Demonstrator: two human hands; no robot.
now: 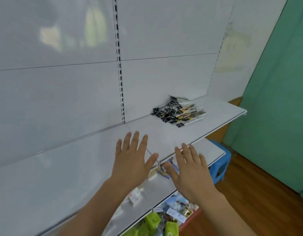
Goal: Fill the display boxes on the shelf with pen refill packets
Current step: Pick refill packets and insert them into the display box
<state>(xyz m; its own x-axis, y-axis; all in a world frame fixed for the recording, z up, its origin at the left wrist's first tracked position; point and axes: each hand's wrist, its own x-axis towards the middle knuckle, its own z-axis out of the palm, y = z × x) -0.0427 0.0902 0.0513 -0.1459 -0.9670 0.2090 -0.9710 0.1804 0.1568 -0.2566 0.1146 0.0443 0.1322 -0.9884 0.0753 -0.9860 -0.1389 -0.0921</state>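
White metal shelf [207, 114] held a loose pile of black-and-yellow pen refill packets [179, 112] near its right end. Left hand [133, 161] and right hand [190, 172] hovered palm-down, fingers spread, holding nothing, well short of the pile.

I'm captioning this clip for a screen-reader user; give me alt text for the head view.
A person's open left hand and right hand, both empty, are held out over a white shelf. A loose pile of pen refill packets lies further right on the shelf.
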